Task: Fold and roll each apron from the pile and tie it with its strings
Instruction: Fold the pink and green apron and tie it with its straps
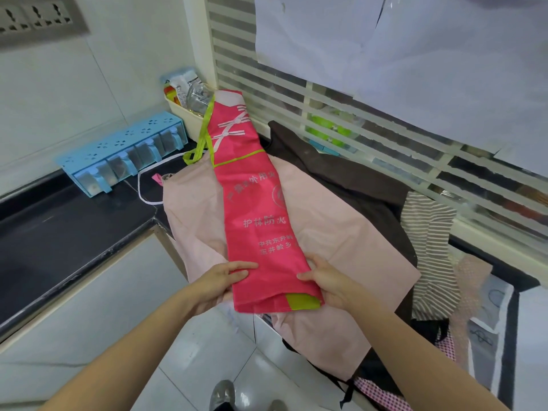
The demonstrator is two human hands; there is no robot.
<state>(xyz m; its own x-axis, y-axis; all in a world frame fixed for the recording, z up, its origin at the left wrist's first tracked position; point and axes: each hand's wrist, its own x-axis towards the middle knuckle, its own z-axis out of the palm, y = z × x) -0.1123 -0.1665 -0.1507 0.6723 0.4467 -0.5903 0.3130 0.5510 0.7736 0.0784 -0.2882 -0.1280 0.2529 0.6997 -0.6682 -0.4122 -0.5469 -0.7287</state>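
A bright pink apron (255, 209) with white printed characters and lime-green strings (204, 134) lies folded into a long narrow strip. It stretches from the back corner toward me, on top of a pale pink apron (335, 241). My left hand (221, 281) grips the strip's near left edge, thumb on top. My right hand (326, 283) grips the near right edge the same way. A lime-green patch shows at the strip's near end. Under the pale pink one lie a dark brown apron (341, 170) and a striped one (430, 250).
A black countertop (59, 232) runs along the left, with a blue spice rack (124, 152) and a cream bin of packets (189, 99) at the back. A window with striped blinds (385, 129) is on the right. More aprons hang over the counter edge at lower right (480, 321).
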